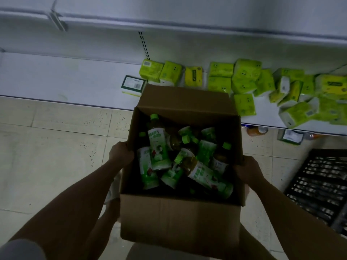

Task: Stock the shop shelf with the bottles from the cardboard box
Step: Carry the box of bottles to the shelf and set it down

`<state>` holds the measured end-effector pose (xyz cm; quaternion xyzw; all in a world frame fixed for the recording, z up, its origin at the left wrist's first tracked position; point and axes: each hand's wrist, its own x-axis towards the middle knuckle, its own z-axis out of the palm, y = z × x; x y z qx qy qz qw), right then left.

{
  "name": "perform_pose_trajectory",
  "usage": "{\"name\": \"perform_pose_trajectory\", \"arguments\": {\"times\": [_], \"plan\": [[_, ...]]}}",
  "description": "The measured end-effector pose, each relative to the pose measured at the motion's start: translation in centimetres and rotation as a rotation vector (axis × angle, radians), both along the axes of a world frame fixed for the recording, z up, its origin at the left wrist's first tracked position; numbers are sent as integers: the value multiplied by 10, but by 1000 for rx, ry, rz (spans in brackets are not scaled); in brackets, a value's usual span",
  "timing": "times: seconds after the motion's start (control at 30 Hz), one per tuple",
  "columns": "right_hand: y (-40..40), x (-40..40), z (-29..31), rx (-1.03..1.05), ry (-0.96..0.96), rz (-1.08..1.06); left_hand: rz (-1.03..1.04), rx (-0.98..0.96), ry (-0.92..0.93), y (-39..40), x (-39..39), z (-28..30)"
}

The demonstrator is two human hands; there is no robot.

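Bottles (159,147) with green caps and green-and-white labels lie jumbled in a heap inside the open brown cardboard box (180,220), some leaning upright against the left wall, most tipped over across one another; amber liquid shows through the clear necks of a few. The box is carried in front of the person, above a pale tiled floor (56,139), its far flap folded back toward the shelving. The left hand (121,153) has its grip closed over the top edge of the box's left wall, fingers curled over the rim. The right hand (247,171) has its grip closed on the right wall of the box, near the top edge. Both forearms are bare and reach forward from the bottom of the view. Beyond the box runs a low white shop shelf (65,81), whose left part is bare, while its right part holds a loose scatter of lime-green and yellow soft plastic packets (242,79), some stacked, some lying flat or tilted. A green-and-white boxed pack (133,85) sits on the shelf just behind the box's far flap. A black plastic slatted crate (321,186) stands on the floor to the right, near the right hand. Under the shelf edge on the right a few small items lie in shadow, too dim to identify.
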<state>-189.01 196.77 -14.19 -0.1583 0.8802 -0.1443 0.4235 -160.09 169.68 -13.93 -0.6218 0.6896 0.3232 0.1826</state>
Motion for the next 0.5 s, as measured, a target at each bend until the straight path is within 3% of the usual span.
{"name": "perform_pose_trajectory", "arguments": {"times": [0.37,0.5], "plan": [[-31,-11,-159,-40,-16,-25,39,-6,87,-29,-8,-165],[-24,-4,-204,-10,-43,-23,77,-98,141,-20,-1,-210]]}}
